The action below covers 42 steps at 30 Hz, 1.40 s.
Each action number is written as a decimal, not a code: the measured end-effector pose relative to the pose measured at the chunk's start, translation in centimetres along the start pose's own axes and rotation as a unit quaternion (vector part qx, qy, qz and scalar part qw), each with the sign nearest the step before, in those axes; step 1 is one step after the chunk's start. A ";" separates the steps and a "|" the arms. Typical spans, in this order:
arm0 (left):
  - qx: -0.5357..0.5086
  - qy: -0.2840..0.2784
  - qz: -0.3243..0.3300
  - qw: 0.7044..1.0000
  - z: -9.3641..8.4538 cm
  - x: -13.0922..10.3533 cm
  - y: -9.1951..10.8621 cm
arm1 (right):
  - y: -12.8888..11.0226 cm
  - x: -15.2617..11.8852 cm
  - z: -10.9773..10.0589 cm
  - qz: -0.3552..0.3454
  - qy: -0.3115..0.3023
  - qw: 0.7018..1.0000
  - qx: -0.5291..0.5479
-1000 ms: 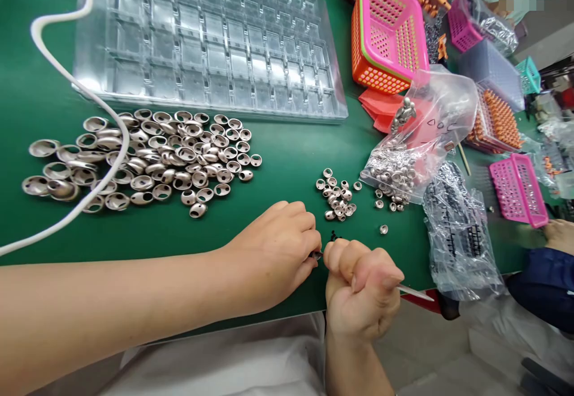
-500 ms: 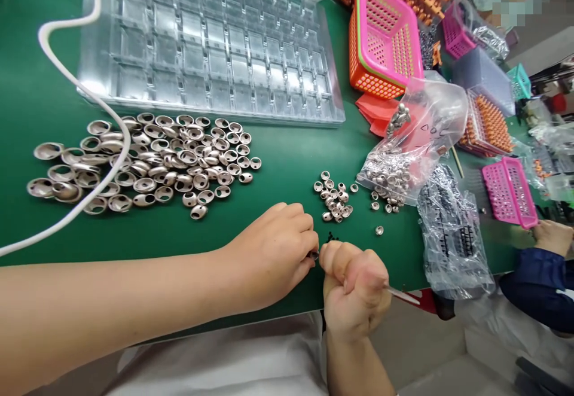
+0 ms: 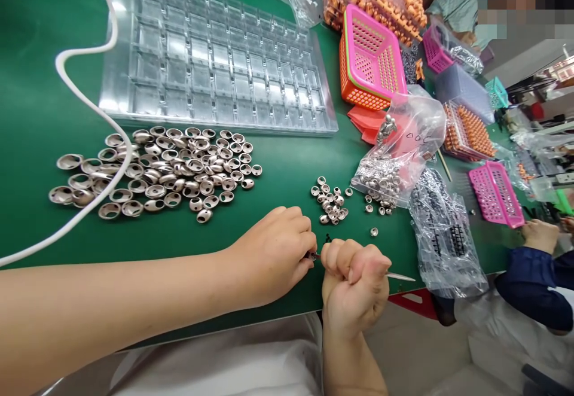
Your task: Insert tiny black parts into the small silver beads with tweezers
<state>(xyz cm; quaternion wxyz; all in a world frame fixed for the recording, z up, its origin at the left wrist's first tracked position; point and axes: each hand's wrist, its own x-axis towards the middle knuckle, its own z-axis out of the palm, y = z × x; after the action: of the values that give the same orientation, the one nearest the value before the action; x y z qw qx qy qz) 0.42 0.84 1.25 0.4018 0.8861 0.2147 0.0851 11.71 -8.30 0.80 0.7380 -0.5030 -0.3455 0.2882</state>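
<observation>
My left hand is closed near the table's front edge, its fingertips pinching a small dark, shiny piece that they mostly cover. Facing it, my right hand makes a fist around a slim pointed tool. The tool's pale, tapered end sticks out on the right, and a thin reddish bit shows between the two hands. Tiny black parts lie just beyond my right fingers. A small cluster of silver metal cups sits past them. Farther left spreads a bigger pile of silver rings with holes.
A clear compartment tray lies behind the ring pile, and a white cable crosses the left side. Rightward are a plastic bag of metal parts, a bag of black parts, stacked baskets and a co-worker's hand.
The camera view has shifted slightly, so the table items sit a little differently. Both hands keep their grips; a thin reddish bit now shows between them.
</observation>
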 end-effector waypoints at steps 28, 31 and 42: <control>0.003 -0.036 -0.013 0.999 -0.2 0.2 0.1 | -0.5 0.1 0.4 -0.003 -0.038 0.999 -0.029; 0.002 -0.034 -0.010 0.999 -0.2 0.3 0.0 | -0.5 0.2 0.4 -0.007 -0.059 0.998 -0.038; 0.009 -0.022 -0.010 1.000 -0.2 0.2 0.0 | -0.3 0.2 -0.3 0.013 -0.015 1.000 0.006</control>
<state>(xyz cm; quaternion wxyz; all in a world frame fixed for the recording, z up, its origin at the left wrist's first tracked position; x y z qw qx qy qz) 0.51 1.03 1.40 0.3990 0.8894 0.2150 0.0595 12.06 -8.38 1.08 0.7318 -0.4988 -0.3480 0.3075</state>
